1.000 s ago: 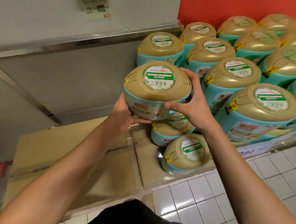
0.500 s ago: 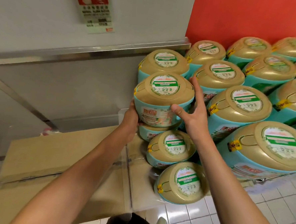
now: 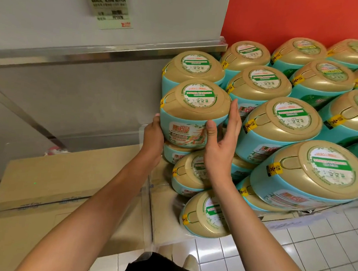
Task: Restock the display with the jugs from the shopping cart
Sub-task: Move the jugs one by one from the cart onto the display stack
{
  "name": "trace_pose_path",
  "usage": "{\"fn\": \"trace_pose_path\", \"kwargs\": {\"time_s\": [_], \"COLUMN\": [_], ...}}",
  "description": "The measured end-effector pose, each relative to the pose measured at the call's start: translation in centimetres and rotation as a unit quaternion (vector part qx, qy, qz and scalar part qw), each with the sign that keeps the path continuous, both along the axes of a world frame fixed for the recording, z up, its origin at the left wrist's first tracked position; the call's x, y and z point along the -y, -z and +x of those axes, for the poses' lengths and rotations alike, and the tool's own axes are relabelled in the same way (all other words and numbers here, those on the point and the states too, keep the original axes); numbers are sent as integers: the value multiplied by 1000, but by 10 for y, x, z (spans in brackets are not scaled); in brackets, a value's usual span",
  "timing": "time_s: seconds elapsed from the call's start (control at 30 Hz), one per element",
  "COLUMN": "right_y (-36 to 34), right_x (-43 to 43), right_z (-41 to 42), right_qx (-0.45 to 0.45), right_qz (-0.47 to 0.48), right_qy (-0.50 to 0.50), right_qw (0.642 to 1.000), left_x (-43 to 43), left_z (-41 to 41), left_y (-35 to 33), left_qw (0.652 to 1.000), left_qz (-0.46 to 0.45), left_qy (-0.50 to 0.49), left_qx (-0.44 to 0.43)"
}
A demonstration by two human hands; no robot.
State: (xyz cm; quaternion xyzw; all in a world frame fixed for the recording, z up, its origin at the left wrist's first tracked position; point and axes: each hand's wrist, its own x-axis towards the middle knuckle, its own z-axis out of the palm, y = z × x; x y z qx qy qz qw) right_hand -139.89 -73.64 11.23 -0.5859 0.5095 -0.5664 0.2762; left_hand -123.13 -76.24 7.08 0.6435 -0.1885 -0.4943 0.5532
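The teal jug (image 3: 193, 113) with a gold lid sits at the left end of the display, on top of another jug (image 3: 174, 153) and in front of a rear one (image 3: 193, 67). My left hand (image 3: 153, 136) grips its left side, with the fingers hidden behind it. My right hand (image 3: 221, 146) is at its right side with straight fingers pointing up and the thumb touching the label. Several matching jugs (image 3: 279, 124) are stacked in tiers to the right. No shopping cart is in view.
A flat cardboard box (image 3: 66, 180) lies to the left, behind a clear plastic divider (image 3: 148, 206). A grey wall with a metal rail (image 3: 95, 48) and an alarm sign (image 3: 110, 5) stands behind. A red wall (image 3: 286, 16) backs the display. White floor tiles (image 3: 313, 248) lie below.
Both hands carried the jug forward and set it on the left stack. My right hand's fingers have straightened along its side.
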Motion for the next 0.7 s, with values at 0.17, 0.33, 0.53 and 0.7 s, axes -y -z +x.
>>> {"fn": "trace_pose_path", "kwargs": {"time_s": [0.17, 0.33, 0.53, 0.7], "right_y": [2, 4, 22, 29], "right_x": [1, -7, -31, -28], "right_z": [-7, 1, 7, 5], "right_qx": [-10, -31, -46, -59], "right_qz": [-2, -39, 12, 22], "right_qy": [15, 61, 15, 2], "right_qw": [1000, 997, 999, 998], "left_x": [-2, -5, -18, -24], "left_z": [-3, -8, -13, -7], "left_y": [-9, -15, -6, 3], "left_qw": [999, 999, 996, 983], "left_qz": [-11, -26, -57, -32], "left_qy": [25, 1, 36, 92], "left_qx": [23, 45, 62, 153]}}
